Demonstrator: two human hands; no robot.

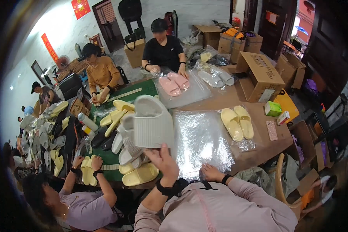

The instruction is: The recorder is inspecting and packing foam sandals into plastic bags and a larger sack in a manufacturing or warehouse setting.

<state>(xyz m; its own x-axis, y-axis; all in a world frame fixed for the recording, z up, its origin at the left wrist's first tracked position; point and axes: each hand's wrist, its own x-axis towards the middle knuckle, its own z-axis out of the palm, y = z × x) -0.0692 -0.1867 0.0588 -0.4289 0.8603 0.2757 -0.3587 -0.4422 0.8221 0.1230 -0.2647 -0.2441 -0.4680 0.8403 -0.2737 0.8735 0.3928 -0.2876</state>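
My left hand holds up a pale grey slide slipper by its lower end, over the near side of the table. The ridged band of the slipper faces me. To its right, my right hand lies on the near edge of a stack of clear plastic bags, fingers stretched over the film. Farther right rests a pair of yellow slippers in clear plastic. A heap of loose slippers, with a white one and a yellow one, lies left of my left hand.
Across the table a person in black handles bagged pink slippers. Other people work along the left, one with yellow slippers beside me. An open carton, a small green box and a pink phone stand or lie at right.
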